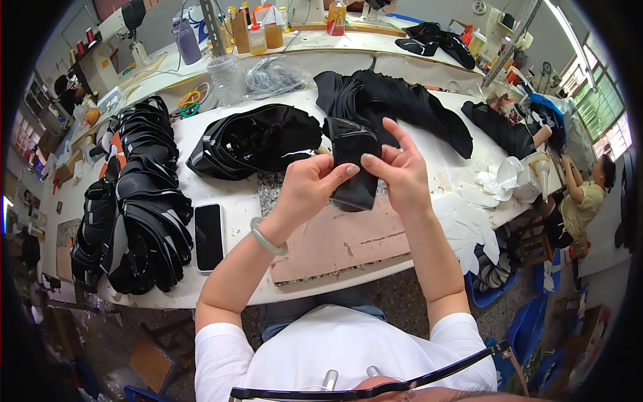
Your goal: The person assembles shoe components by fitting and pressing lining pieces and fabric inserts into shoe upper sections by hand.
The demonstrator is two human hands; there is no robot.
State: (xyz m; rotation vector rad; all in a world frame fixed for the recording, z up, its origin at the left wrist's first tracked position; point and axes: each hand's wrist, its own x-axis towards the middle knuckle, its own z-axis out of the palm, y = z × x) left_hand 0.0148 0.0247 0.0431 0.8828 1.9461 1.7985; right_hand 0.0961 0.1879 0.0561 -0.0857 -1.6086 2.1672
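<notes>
Above the work board, both my hands hold a folded black piece [355, 151], glossy and leather-like, with a curved top edge. My left hand [307, 187] pinches its left side, thumb lying across the front and fingers curled behind. At its right edge, the thumb of my right hand [404, 175] presses on the piece while the index finger points up and away; the other fingers are partly hidden. Behind the hands lie a pile of shiny black pieces [248, 144] and a fanned stack of matt black pieces [402, 104].
A pinkish board [341, 244] lies at the table's front edge, with a phone [209, 238] to its left. Long stacks of black pieces [151, 194] line the left. White scraps [462, 221] spread at the right. Bottles [336, 19] stand behind; another person [581, 201] sits far right.
</notes>
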